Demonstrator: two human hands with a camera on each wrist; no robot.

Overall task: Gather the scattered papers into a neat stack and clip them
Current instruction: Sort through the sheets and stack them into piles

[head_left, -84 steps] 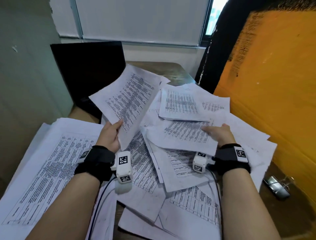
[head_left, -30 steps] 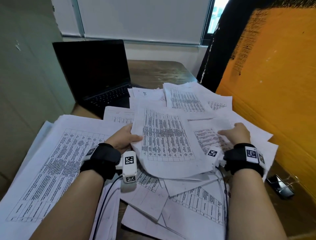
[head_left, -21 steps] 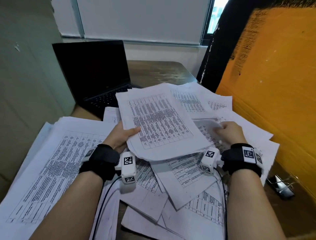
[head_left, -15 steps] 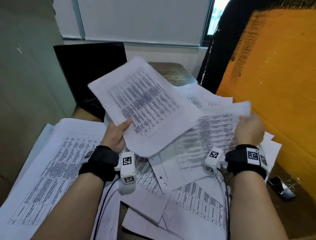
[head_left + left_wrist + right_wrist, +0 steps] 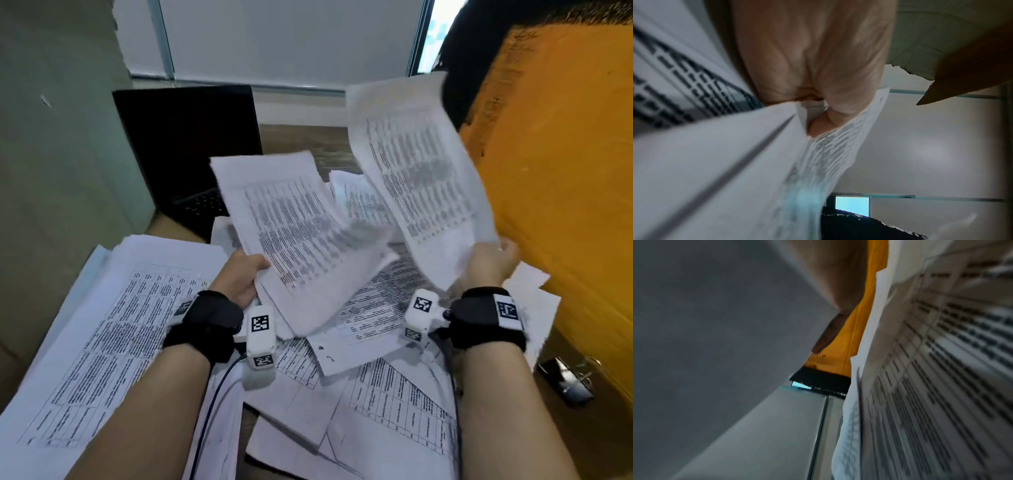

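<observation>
My left hand [image 5: 244,277] grips a small bundle of printed sheets [image 5: 291,233] by its lower left edge, raised and tilted over the desk; the left wrist view shows the thumb [image 5: 822,125] pinching that bundle [image 5: 735,162]. My right hand [image 5: 489,263] holds a single printed sheet [image 5: 418,178] up high by its lower corner, near the orange wall. That sheet [image 5: 725,337] fills the left of the right wrist view. Several loose papers [image 5: 376,325] lie scattered on the desk between my arms. A black binder clip [image 5: 565,378] lies at the right edge.
A tall pile of large printed sheets [image 5: 102,335] lies at the left. An open black laptop [image 5: 191,154] stands at the back left. An orange wall [image 5: 565,171] runs close along the right. Bare wooden desk [image 5: 301,140] shows at the back.
My right hand has lifted one sheet off the pile, up and to the right. My left hand has kept its bundle raised and swung it slightly right and lower.
</observation>
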